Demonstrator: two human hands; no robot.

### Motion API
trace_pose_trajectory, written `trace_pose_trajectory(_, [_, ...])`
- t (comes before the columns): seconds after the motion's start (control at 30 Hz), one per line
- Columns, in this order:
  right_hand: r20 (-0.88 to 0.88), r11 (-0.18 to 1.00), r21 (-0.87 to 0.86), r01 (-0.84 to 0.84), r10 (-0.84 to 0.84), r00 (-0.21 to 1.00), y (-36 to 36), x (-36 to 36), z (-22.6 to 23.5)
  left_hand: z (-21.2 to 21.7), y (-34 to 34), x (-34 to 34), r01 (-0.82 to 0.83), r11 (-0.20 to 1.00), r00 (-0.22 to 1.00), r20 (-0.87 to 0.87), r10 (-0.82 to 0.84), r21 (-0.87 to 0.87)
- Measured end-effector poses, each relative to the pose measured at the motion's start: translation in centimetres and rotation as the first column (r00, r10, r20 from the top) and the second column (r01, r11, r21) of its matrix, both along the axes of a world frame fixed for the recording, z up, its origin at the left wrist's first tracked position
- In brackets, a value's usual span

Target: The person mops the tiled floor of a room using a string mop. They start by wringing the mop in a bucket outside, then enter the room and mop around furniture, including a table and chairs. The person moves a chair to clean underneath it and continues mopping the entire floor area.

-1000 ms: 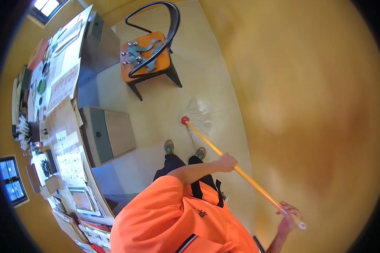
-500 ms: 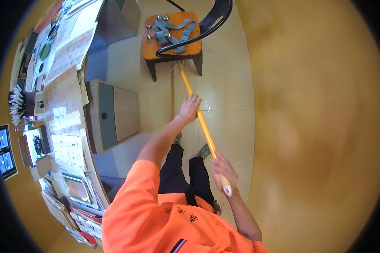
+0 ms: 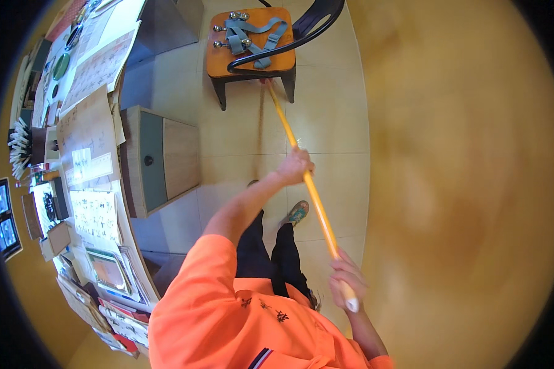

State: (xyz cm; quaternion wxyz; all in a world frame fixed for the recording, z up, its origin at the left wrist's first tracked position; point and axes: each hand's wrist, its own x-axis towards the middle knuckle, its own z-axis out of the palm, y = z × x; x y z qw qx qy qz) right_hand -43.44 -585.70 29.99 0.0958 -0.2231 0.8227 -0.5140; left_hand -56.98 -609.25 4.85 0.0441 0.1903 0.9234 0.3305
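Note:
I hold a long yellow broom handle (image 3: 319,212) with both hands. My left hand (image 3: 294,167) grips it around its middle. My right hand (image 3: 347,278) grips it near the white-capped top end. The handle slants up the picture, and its lower end reaches under an orange-seated chair (image 3: 250,50) with a black frame; the broom head is hidden there. A grey strap with metal buckles (image 3: 250,32) lies on the chair seat. My feet (image 3: 297,212) stand on pale floor tiles below the handle.
A long desk (image 3: 89,132) runs along the left, covered with papers, pens and framed pictures. A low wooden cabinet (image 3: 164,158) stands beside it. A tan wall (image 3: 461,184) fills the right side.
The broom swung from the open floor on the right toward the chair, and its head went under the seat. Both hands stayed on the handle as the view shifted toward the chair.

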Motion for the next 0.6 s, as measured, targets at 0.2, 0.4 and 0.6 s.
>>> trace_pose_trajectory(0.2, [0.152,0.920,-0.065,0.386,-0.373,0.915,10.9,6.3,8.1,3.6,13.7,7.1,0.118,0.982,0.993,-0.037,-0.114,0.148])
trace_pose_trajectory(0.4, [0.117,0.893,0.071,0.445,-0.450,0.885,15.4,9.3,15.7,9.6,22.2,12.1,0.171,0.883,0.965,0.107,-0.240,0.436])
trace_pose_trajectory(0.6, [0.134,0.848,0.000,0.530,-0.525,0.841,18.9,10.2,19.0,12.8,26.0,14.2,0.384,0.831,0.858,0.177,-0.482,0.403])
